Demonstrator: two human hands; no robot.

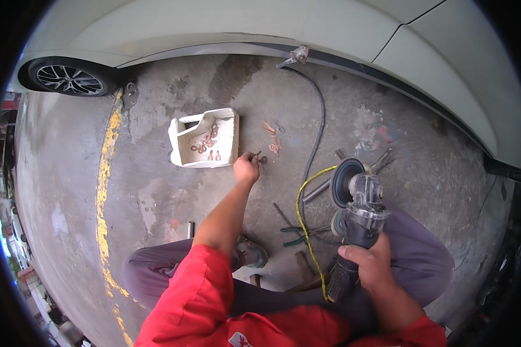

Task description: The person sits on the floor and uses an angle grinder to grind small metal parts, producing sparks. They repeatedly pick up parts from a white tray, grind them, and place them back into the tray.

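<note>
My right hand is wrapped round the body of an angle grinder, held above my right leg with its round disc facing left. My left arm reaches forward, and my left hand is closed on a small dark ring-ended metal piece, just right of a cut-open white plastic container. Inside the container lie several small copper-coloured ring-ended pieces. More pieces of that kind rest on the concrete to its right.
A pale car with a wheel spans the far side. A grey hose runs across the floor. Near my legs lie a yellow cord, green-handled pliers, metal bars and a hammer-like wooden handle.
</note>
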